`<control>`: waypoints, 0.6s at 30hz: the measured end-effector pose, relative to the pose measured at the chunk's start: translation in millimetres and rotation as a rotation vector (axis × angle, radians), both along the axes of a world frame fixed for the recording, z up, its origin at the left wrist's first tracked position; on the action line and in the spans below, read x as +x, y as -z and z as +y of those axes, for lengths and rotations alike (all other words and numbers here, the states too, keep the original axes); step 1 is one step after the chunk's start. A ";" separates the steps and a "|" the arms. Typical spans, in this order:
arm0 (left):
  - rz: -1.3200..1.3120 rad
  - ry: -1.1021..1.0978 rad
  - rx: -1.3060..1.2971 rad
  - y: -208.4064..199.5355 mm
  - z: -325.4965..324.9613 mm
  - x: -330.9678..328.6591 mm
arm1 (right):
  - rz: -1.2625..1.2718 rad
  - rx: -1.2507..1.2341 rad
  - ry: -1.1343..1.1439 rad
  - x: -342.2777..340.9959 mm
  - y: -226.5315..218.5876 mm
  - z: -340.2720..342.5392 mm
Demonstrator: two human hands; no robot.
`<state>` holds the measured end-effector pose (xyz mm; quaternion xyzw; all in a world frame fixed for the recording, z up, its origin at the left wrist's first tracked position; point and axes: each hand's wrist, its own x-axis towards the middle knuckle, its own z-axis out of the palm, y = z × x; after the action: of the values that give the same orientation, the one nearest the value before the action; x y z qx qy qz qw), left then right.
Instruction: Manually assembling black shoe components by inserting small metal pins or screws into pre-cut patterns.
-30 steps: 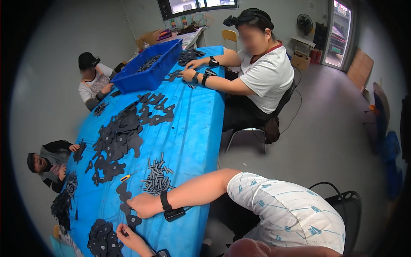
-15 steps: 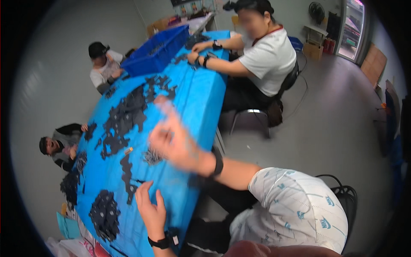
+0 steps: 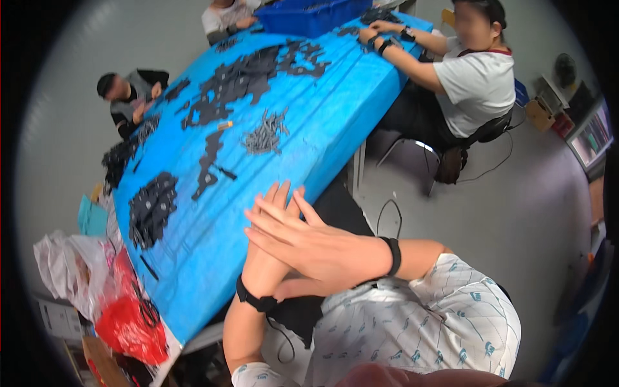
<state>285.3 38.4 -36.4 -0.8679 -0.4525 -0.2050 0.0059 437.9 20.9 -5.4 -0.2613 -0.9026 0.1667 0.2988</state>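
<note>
A grey floor point(image 3: 412, 222) spreads around a long table point(image 3: 309, 132) covered in creased blue sheeting. Three other people are along its sides, the nearest a person in a white top point(image 3: 477, 84) on the right. A blue bin point(image 3: 322, 19) stands at the far end, and a wide spread of dark flat pieces point(image 3: 235, 84) lies nearer. Small blue printed marks repeat over the wearer's pale shirt point(image 3: 412, 329). The right hand point(image 3: 322, 248) lies across the left hand point(image 3: 261, 261), the two pressed together with fingers extended, before the table's near edge; nothing shows in their grasp. Beyond them on the sheeting lies a row of dark pieces point(image 3: 207, 164), its long axis slanting from upper right to lower left. Just beside it, a slim black object point(image 3: 225, 173) slants from upper left to lower right; which end is its tip, I cannot tell
</note>
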 end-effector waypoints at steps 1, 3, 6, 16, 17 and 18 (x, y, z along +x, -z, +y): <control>0.004 0.003 -0.018 0.9 -4.3 2.1 | -0.028 0.042 -0.004 -10.8 2.3 -3.1; 0.008 0.019 -0.066 6.8 -8.4 9.0 | -0.135 -0.073 0.069 -16.6 5.3 8.2; 0.026 0.018 -0.072 8.5 -16.8 11.2 | -0.174 -0.296 0.081 -32.4 15.8 31.6; -0.447 0.016 -0.438 -23.1 -19.0 -11.6 | 0.321 -0.625 0.075 -16.5 75.4 105.8; -0.654 0.037 -0.307 -21.2 -16.5 -22.3 | 0.457 -0.833 -0.123 -18.0 81.0 103.4; -0.993 0.084 -0.330 -23.4 -15.6 -27.0 | 0.585 -1.039 -0.332 -19.9 85.1 101.5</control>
<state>258.3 22.7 -13.0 -0.6730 -0.3916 -0.5177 -0.3544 418.0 122.4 -90.6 -0.1719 -0.6127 0.6935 0.3379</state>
